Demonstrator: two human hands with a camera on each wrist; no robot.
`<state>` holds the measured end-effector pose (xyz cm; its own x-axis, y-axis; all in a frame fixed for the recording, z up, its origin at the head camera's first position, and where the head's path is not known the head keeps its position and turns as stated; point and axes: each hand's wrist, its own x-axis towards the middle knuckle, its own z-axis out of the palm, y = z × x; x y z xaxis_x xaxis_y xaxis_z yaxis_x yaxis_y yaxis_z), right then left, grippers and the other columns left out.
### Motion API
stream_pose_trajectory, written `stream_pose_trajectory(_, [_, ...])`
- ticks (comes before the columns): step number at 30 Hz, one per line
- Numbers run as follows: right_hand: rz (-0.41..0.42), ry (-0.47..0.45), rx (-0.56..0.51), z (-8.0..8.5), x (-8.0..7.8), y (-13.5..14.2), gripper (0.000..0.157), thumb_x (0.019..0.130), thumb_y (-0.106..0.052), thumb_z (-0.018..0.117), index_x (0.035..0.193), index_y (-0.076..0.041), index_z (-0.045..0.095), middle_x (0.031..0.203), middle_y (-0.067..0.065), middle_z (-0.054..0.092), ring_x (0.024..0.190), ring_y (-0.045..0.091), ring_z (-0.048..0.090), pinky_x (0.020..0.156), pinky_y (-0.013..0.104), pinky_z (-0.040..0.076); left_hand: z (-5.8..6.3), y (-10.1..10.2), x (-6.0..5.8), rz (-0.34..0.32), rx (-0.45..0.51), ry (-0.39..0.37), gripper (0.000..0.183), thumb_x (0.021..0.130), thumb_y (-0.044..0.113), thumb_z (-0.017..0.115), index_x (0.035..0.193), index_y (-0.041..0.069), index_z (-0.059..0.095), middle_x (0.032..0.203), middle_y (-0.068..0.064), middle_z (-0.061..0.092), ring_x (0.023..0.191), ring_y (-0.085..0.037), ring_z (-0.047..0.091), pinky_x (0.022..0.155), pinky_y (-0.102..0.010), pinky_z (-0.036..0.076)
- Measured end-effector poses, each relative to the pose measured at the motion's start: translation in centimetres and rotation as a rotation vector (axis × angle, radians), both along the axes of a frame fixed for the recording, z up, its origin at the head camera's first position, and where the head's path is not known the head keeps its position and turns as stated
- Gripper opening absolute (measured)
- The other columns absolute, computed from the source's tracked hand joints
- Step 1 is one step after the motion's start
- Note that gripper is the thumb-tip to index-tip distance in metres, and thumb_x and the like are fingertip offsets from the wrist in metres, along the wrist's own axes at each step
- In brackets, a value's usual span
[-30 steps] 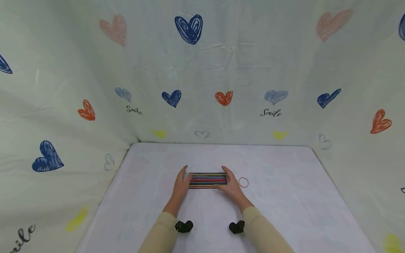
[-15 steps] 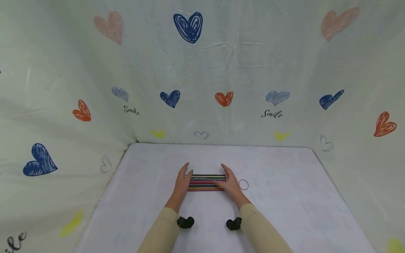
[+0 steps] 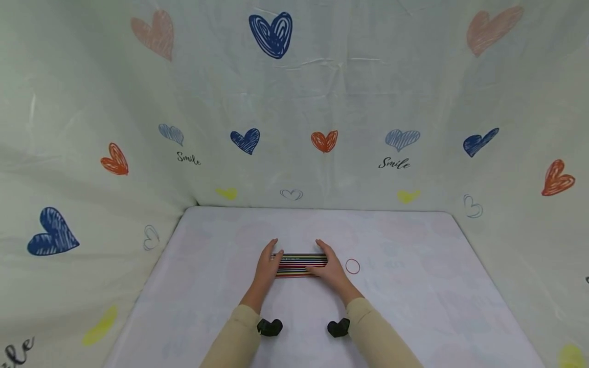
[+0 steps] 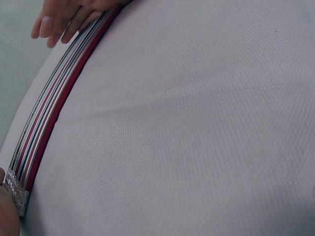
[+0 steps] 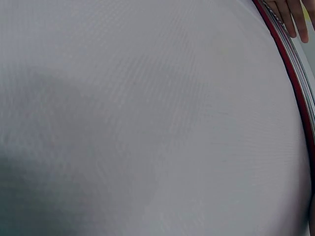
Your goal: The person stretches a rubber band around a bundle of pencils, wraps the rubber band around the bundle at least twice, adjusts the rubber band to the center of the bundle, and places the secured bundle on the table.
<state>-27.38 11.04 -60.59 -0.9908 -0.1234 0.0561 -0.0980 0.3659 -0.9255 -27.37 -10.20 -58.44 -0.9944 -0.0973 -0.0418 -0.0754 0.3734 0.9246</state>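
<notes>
Pencils [image 3: 294,262], or pencil-like sticks, lie side by side in a flat row at the centre of the table, between the two hands. We record a pale backdrop cloth [image 3: 359,92] printed with blue, orange, pink and yellow hearts; it reads "Smile" twice, and a third word at lower left is cut by the edge. Before it stands the white-covered table [image 3: 428,296]. Two beige sleeves [image 3: 385,337] reach in from the near side.

We find the left hand [image 3: 265,268] at the row's left end and the right hand [image 3: 334,271] at its right end. Fingers on both are extended and spread from the thumbs, the right thumb lying across the row; we cannot tell how firmly either presses. Compared with half a second ago, the hands stand slightly closer together.

The sticks are striped red, dark, white and yellow, with silvery ends [image 4: 17,188] beside the left hand. Lettering on an upper stick is too small for us to read. Dark heart-shaped pieces [image 3: 270,327] sit at both cuffs. A thin red ring [image 3: 353,273] lies just beside the right hand, unmoved.
</notes>
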Motion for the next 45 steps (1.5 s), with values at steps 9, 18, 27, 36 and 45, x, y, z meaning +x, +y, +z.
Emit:
stream_pose_trajectory(9, [-0.004,0.013,-0.004,-0.1,0.4,-0.4,0.086,0.075,-0.028,0.085,0.148,-0.015,0.041,0.152,0.010,0.036,0.140,0.033,0.030,0.111,0.051,0.024,-0.2,-0.1,0.5,-0.027,-0.051,0.022,0.051,0.097,0.023,0.055,0.144,0.007,0.044,0.151,-0.016,0.037,0.141,-0.034,0.029,0.112,-0.050,0.022])
stream_pose_trajectory(18, [0.032,0.047,0.048,0.3,0.7,-0.1,0.085,0.077,-0.034,0.082,0.148,-0.011,0.040,0.150,0.016,0.038,0.136,0.038,0.035,0.107,0.055,0.029,-0.2,-0.3,0.9,-0.076,-0.094,0.026,0.052,0.097,0.025,0.057,0.144,0.008,0.044,0.150,-0.016,0.038,0.140,-0.034,0.029,0.112,-0.050,0.022])
stream_pose_trajectory(27, [0.127,-0.058,0.154,1.0,1.0,0.9,0.091,0.073,-0.032,0.085,0.150,-0.020,0.037,0.152,0.008,0.035,0.132,0.029,0.039,0.106,0.050,0.031,0.0,-1.7,1.6,-0.182,-0.201,0.051,0.056,0.095,0.023,0.060,0.145,0.005,0.042,0.151,-0.019,0.035,0.140,-0.037,0.029,0.111,-0.051,0.023])
stream_pose_trajectory(36, [0.254,-0.040,0.330,1.4,0.8,1.7,0.093,0.070,-0.032,0.088,0.148,-0.020,0.040,0.152,0.008,0.037,0.139,0.030,0.033,0.110,0.050,0.027,-0.5,-3.6,1.8,-0.324,-0.404,0.070,0.087,0.076,0.039,0.083,0.146,0.007,0.041,0.152,-0.018,0.034,0.142,-0.038,0.024,0.111,-0.053,0.024])
stream_pose_trajectory(45, [0.279,0.019,0.402,1.4,0.7,1.9,0.086,0.073,-0.025,0.087,0.147,-0.014,0.043,0.146,0.010,0.043,0.137,0.033,0.033,0.110,0.050,0.027,-0.2,-4.5,1.5,-0.465,-0.552,0.077,0.100,0.065,0.026,0.093,0.147,0.004,0.039,0.152,-0.019,0.034,0.141,-0.038,0.027,0.110,-0.050,0.026])
